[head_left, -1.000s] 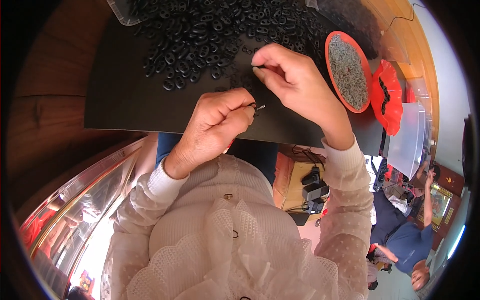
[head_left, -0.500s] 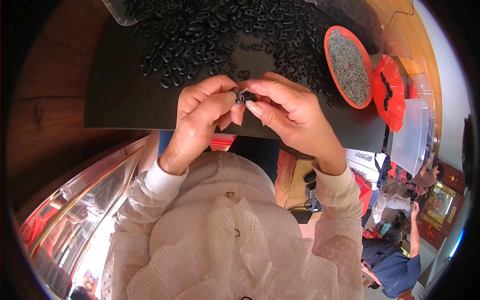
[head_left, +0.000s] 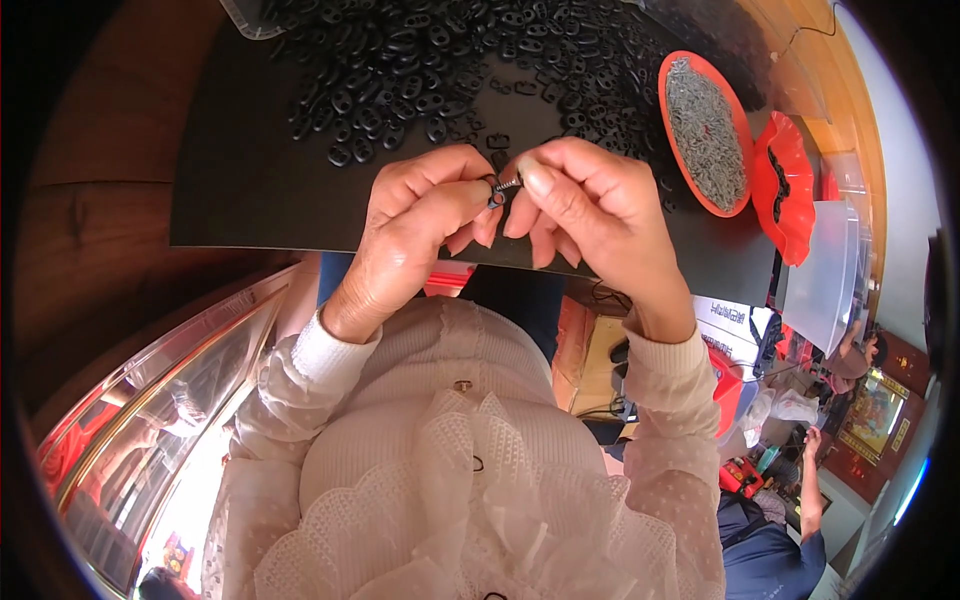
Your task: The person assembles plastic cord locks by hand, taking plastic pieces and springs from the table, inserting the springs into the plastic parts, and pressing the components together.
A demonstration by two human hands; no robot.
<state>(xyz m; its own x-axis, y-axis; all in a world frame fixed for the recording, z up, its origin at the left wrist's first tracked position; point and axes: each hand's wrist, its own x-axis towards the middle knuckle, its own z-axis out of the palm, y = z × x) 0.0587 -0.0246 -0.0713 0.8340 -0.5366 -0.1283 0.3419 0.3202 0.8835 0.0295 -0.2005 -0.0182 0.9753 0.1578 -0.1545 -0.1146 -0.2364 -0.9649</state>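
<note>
My left hand (head_left: 415, 205) pinches a small black plastic cord lock piece (head_left: 495, 198) with round holes, held over the near part of the table. From that piece a small metal spring (head_left: 507, 185) points toward my right hand (head_left: 590, 200). The thumb and forefinger of my right hand are closed at the spring's far end; its other fingers curl below. Whether a dark bit also sits between those fingertips, I cannot tell. Beyond my hands lies a big pile of black two-holed cord lock pieces (head_left: 390, 85) with smaller black pieces (head_left: 497, 142) at its near edge.
To the right, an orange-red oval bowl (head_left: 743, 130) holds many metal springs. Beside it is a red wavy-rimmed dish (head_left: 797, 215) with small black pieces. A clear plastic container (head_left: 262, 22) stands at the far left of the dark table (head_left: 240, 190). Another person (head_left: 775, 560) is at lower right.
My right thumb and fingers have shifted and now pinch at the spring's outer end. Both hands moved slightly right, the left still holding the black piece. The other person has moved lower.
</note>
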